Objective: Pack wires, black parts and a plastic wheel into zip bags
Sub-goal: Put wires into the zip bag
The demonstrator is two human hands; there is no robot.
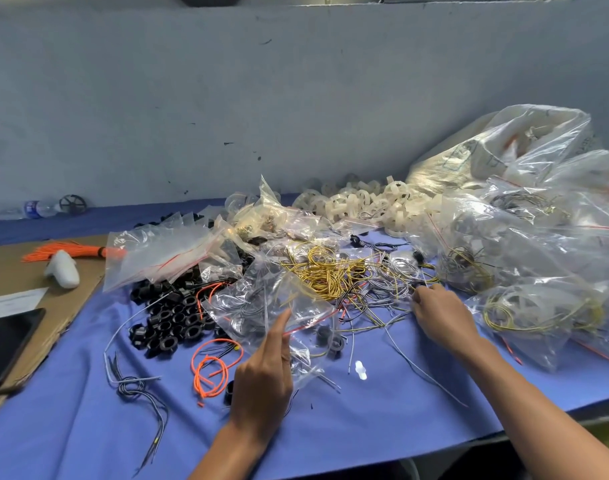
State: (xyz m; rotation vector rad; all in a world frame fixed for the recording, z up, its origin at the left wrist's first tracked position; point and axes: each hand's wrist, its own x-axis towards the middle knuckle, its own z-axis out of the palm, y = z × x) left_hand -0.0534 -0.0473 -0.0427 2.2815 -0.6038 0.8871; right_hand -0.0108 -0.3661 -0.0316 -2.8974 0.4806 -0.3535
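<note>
Pinching clear plastic zip bag (pixel 271 306) at near middle with left hand (pixel 265 372). Pinching tangled yellow and grey wires (pixel 330 275), right of bag, with curled right hand (pixel 441 317). Risk: pulling up whole knot, snagging bag mouth.

One wide-angle camera, worn on the person's head, is looking forward and down from close above the blue-covered table (pixel 365 427), reaching to the wall (pixel 226 98) behind.

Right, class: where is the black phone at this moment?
Head view, far left: the black phone lies on the cardboard sheet, just below a white paper and left of the pile of black rings.
</note>
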